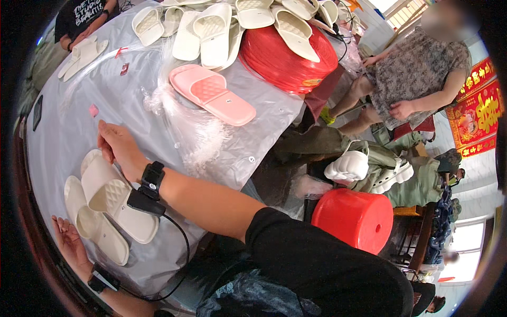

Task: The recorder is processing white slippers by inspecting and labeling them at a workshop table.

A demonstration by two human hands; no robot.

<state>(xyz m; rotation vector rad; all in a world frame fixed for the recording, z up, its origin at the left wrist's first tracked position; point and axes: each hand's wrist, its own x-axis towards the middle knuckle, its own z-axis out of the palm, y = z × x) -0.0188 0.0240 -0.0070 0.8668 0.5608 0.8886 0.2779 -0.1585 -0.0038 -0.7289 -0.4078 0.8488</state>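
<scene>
Right hand (pixel 117 145) is reaching across the table (pixel 58 132), fingers drawn together at their tips at about 11 o'clock, pinching something too thin to make out; it may be a clear plastic strand. Wrist is resting over the upper of a pair of cream slippers (pixel 108 203)

Left hand (pixel 67 239) is lying at 8 o'clock near the table edge, palm up, fingers loosely spread, holding nothing, just beside the lower slipper's toe

Cream slippers are lying side by side at 8 o'clock on the grey plastic sheet, soles down, quilted footbeds showing, open-toed slide type with a broad strap

Handling judgement: they are looking like light moulded foam, soft and bendable, not fragile, with a matte surface that should not be slipping. Best hold is likely the strap arch or a pinch across the sole edge

Pink slipper (pixel 213 94) is sitting at 12 o'clock beside a tangle of clear plastic fasteners (pixel 187 132). More cream slippers (pixel 222 26) are piling over a red spool (pixel 288 55) at 1 o'clock. Red stool (pixel 356 217) is standing at 4 o'clock on the floor
</scene>
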